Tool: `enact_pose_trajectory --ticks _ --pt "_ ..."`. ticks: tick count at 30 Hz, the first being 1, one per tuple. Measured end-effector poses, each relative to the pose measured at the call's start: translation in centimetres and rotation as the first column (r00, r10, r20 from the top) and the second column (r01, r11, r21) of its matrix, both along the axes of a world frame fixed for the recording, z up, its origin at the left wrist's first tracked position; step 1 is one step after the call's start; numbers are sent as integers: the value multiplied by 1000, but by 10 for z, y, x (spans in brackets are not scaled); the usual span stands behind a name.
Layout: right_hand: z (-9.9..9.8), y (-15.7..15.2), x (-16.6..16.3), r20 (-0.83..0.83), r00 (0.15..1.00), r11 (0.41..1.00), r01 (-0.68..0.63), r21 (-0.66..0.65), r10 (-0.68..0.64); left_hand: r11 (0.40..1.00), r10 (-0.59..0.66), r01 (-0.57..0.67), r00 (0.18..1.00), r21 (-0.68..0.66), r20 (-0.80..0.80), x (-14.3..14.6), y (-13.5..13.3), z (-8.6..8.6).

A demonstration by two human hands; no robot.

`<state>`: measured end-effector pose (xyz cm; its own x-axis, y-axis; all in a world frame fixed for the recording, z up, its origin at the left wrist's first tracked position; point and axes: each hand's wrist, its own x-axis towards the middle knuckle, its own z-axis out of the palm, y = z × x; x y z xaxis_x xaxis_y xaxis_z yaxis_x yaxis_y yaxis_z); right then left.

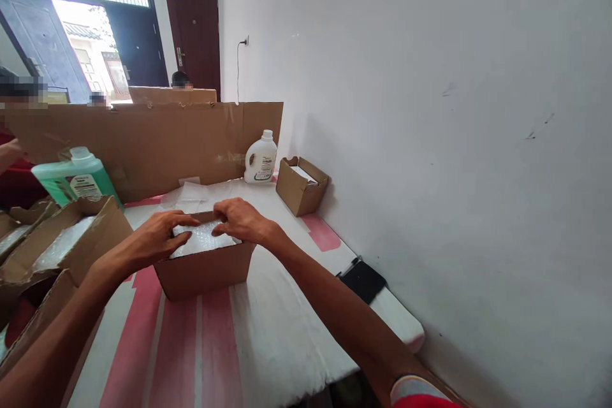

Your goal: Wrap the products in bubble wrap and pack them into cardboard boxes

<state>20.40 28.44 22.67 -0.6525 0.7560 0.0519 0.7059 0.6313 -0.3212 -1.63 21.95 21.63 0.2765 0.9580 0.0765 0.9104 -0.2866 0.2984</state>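
A brown cardboard box [205, 273] stands on the cloth-covered table in front of me, its top open. Clear bubble wrap [203, 239] fills its mouth; whatever lies beneath is hidden. My left hand [162, 234] rests at the box's left side, thumb and fingers apart over the wrap. From the right, my right hand [241, 220] reaches over the far right corner, its thumb on the wrap and its fingers spread near the far rim. Both hands touch the box or the wrap, with some fingertips out of sight.
Several open cartons [81, 236] crowd the left, with a green jug [81, 175] behind them. A cardboard panel [191, 140] spans the back. Near the wall are a white bottle [261, 156], another box [299, 188] and a black flat object [362, 279]. People are partly visible beyond.
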Motion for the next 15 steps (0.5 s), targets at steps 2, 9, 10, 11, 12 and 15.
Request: enact_pose_trajectory --ticks 2,9,10,11,12,15 --pt "-11 5 -3 -28 989 989 -148 -7 148 1000 11 -12 999 -8 -40 1 5 -7" --pt "-33 18 6 -85 972 971 -225 -83 218 995 67 -71 996 -73 -56 -3 13 -20" --pt "-32 17 16 -177 965 974 -212 -75 196 995 68 -70 997 -69 -33 -6 8 -16" --pt "-31 14 27 -310 938 981 -182 -62 154 996 77 -76 997 -47 18 -10 1 -13" --pt "-32 11 40 -468 879 991 -127 -50 89 994 105 -105 990 -6 98 -14 -8 -11" --pt "-55 -8 73 -823 534 978 166 -123 -194 903 304 -405 839 144 452 -21 -42 -29"
